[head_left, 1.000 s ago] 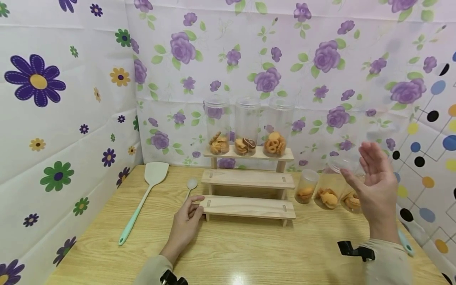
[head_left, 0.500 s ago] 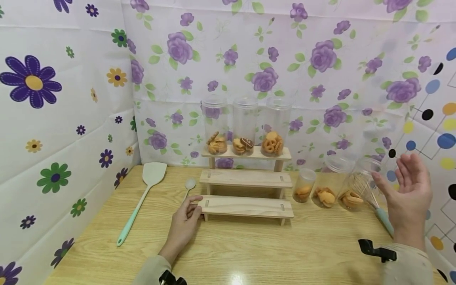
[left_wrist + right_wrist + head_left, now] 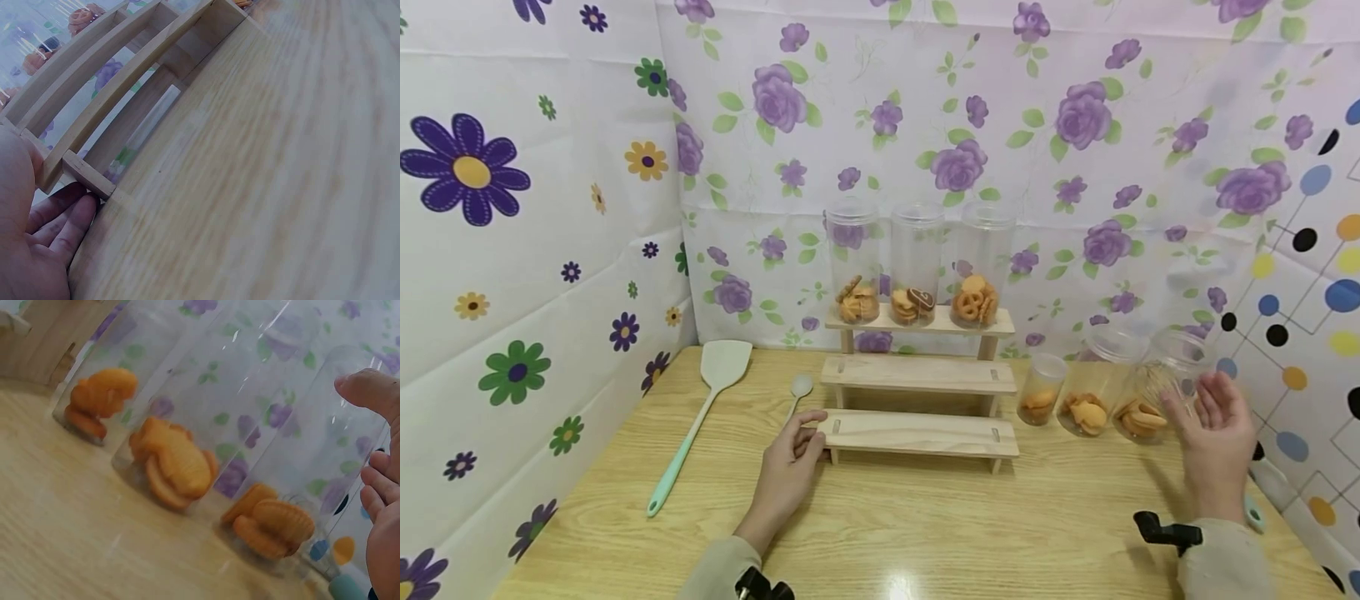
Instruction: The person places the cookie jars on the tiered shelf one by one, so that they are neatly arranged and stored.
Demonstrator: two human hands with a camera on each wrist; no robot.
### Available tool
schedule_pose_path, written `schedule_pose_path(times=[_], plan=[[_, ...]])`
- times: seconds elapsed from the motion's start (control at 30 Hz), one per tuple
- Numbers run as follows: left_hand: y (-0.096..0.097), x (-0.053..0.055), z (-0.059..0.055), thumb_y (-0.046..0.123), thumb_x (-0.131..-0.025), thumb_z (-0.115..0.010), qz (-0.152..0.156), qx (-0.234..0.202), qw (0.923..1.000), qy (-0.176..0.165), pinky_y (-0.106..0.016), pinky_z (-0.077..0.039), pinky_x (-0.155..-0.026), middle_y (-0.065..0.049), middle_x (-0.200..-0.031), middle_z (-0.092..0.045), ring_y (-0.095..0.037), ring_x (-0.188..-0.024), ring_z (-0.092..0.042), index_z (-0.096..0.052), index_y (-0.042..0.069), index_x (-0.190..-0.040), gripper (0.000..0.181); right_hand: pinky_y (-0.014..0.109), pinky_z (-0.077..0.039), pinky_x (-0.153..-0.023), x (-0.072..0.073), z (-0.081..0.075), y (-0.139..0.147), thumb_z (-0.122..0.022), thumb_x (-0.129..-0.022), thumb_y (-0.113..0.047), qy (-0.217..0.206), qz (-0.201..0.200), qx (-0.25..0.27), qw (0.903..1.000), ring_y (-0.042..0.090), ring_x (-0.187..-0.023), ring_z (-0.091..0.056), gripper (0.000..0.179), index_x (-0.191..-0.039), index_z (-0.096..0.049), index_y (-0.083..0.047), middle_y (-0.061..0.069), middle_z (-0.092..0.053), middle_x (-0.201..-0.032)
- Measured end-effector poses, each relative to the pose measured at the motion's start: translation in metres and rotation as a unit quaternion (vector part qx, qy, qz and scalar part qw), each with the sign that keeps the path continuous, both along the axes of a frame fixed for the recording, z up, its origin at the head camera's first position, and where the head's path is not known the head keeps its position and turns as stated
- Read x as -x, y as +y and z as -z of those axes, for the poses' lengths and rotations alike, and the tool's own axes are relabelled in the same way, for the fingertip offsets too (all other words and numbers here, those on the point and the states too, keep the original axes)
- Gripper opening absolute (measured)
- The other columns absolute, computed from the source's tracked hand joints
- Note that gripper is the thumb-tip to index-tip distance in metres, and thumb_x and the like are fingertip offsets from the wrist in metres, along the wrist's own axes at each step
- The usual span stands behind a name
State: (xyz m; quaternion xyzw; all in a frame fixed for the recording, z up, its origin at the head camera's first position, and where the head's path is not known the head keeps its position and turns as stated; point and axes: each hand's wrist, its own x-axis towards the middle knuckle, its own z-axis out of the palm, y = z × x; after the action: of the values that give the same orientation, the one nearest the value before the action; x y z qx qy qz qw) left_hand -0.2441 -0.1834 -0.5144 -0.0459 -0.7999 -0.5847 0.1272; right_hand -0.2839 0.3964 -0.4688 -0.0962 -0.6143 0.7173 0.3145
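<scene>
A three-tier wooden display rack (image 3: 917, 434) stands in the middle of the table. My left hand (image 3: 792, 454) grips the left end of its lowest tier; in the left wrist view, fingertips (image 3: 81, 215) curl beside the short leg. To the right of the rack are a small clear jar (image 3: 1042, 392), a larger jar (image 3: 1086, 408) and the rightmost jar (image 3: 1138, 417), all with biscuits inside. My right hand (image 3: 1217, 442) is beside the rightmost jar, thumb and fingers spread apart and holding nothing. Its thumb (image 3: 365, 390) overlaps that jar's upper part in the right wrist view.
Along the rack's top tier stand a left jar (image 3: 853, 267), a middle jar (image 3: 916, 267) and a right jar (image 3: 981, 267) of biscuits. A spatula (image 3: 700, 417) and a spoon (image 3: 801, 386) lie to the left. A whisk's teal handle (image 3: 1253, 512) shows behind my right hand.
My right hand first swung outward to the right, then came back left and lower toward the rightmost jar. My left hand has stayed at the rack's end.
</scene>
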Motion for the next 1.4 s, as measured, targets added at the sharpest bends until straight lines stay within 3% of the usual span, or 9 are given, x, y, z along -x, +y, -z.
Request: schedule_pose_path(times=[0.13, 0.23, 0.47, 0.67, 0.9, 1.17, 1.27, 1.4], plan=[[0.0, 0.0, 0.0, 0.014, -0.116, -0.062, -0.002, 0.0, 1.0, -0.002, -0.024, -0.061, -0.091, -0.007, -0.119, -0.08, -0.021, -0.111, -0.076, -0.067, 0.016, -0.148, 0.032, 0.018, -0.032, -0.128, 0.002, 0.015, 0.001, -0.085, -0.098, -0.005, -0.048, -0.005, -0.014, 0.9987, 0.014, -0.165, -0.034, 0.092, -0.174, -0.037, -0.023, 0.003, -0.038, -0.179], [0.0, 0.0, -0.001, 0.013, -0.116, -0.062, -0.004, 0.0, 1.0, -0.005, -0.024, -0.062, -0.091, -0.006, -0.119, -0.08, -0.021, -0.111, -0.076, -0.068, 0.017, -0.147, 0.032, 0.017, -0.033, -0.127, 0.003, 0.025, 0.002, -0.086, -0.1, -0.013, -0.088, -0.002, -0.054, 0.9947, 0.013, -0.166, -0.033, 0.093, -0.176, -0.033, -0.025, 0.001, -0.033, -0.181], [0.001, 0.0, -0.002, 0.013, -0.116, -0.062, -0.002, 0.001, 1.0, -0.002, -0.024, -0.062, -0.091, -0.007, -0.119, -0.08, -0.021, -0.11, -0.076, -0.068, 0.016, -0.147, 0.031, 0.014, -0.039, -0.121, 0.013, 0.039, 0.003, -0.087, -0.1, -0.019, -0.134, 0.02, -0.151, 0.9792, 0.012, -0.155, -0.048, 0.08, -0.168, -0.046, -0.016, 0.007, -0.05, -0.168], [0.001, 0.0, -0.002, 0.014, -0.116, -0.062, -0.001, -0.001, 1.0, -0.01, -0.024, -0.062, -0.091, -0.007, -0.12, -0.08, -0.018, -0.11, -0.076, -0.067, 0.019, -0.147, 0.032, 0.012, -0.037, -0.12, 0.016, 0.045, 0.001, -0.087, -0.1, -0.031, -0.162, 0.04, -0.206, 0.9642, 0.016, -0.152, -0.049, 0.079, -0.167, -0.047, -0.014, 0.012, -0.053, -0.166], [0.001, -0.001, -0.002, 0.013, -0.116, -0.062, -0.001, -0.002, 1.0, 0.001, -0.026, -0.063, -0.091, -0.007, -0.118, -0.08, -0.02, -0.108, -0.077, -0.068, 0.018, -0.146, 0.031, 0.019, -0.037, -0.125, 0.018, 0.049, 0.001, -0.087, -0.1, -0.032, -0.171, 0.042, -0.211, 0.9615, 0.022, -0.154, -0.05, 0.068, -0.157, -0.054, -0.013, 0.012, -0.055, -0.158], [0.003, -0.003, -0.004, 0.014, -0.116, -0.063, 0.003, -0.01, 0.9999, 0.012, -0.026, -0.063, -0.09, -0.009, -0.119, -0.08, -0.023, -0.109, -0.077, -0.068, 0.015, -0.146, 0.031, 0.03, -0.037, -0.13, 0.019, 0.049, 0.0, -0.084, -0.102, -0.034, -0.183, 0.046, -0.209, 0.9595, 0.025, -0.157, -0.048, 0.07, -0.161, -0.053, -0.013, 0.016, -0.052, -0.167], [0.003, -0.002, -0.004, 0.014, -0.116, -0.063, 0.003, -0.013, 0.9998, 0.012, -0.027, -0.063, -0.09, -0.009, -0.119, -0.08, -0.023, -0.109, -0.077, -0.068, 0.015, -0.145, 0.03, 0.028, -0.036, -0.13, 0.019, 0.05, 0.0, -0.084, -0.102, -0.034, -0.185, 0.051, -0.2, 0.9608, 0.024, -0.157, -0.048, 0.072, -0.164, -0.052, -0.015, 0.014, -0.052, -0.168], [0.002, -0.002, -0.004, 0.014, -0.116, -0.062, 0.004, -0.014, 0.9998, 0.011, -0.026, -0.063, -0.091, -0.009, -0.119, -0.08, -0.023, -0.109, -0.077, -0.068, 0.016, -0.145, 0.03, 0.016, -0.04, -0.121, 0.017, 0.048, -0.003, -0.085, -0.101, -0.032, -0.169, 0.068, -0.193, 0.9641, 0.017, -0.15, -0.053, 0.072, -0.164, -0.054, -0.016, 0.011, -0.057, -0.163]])
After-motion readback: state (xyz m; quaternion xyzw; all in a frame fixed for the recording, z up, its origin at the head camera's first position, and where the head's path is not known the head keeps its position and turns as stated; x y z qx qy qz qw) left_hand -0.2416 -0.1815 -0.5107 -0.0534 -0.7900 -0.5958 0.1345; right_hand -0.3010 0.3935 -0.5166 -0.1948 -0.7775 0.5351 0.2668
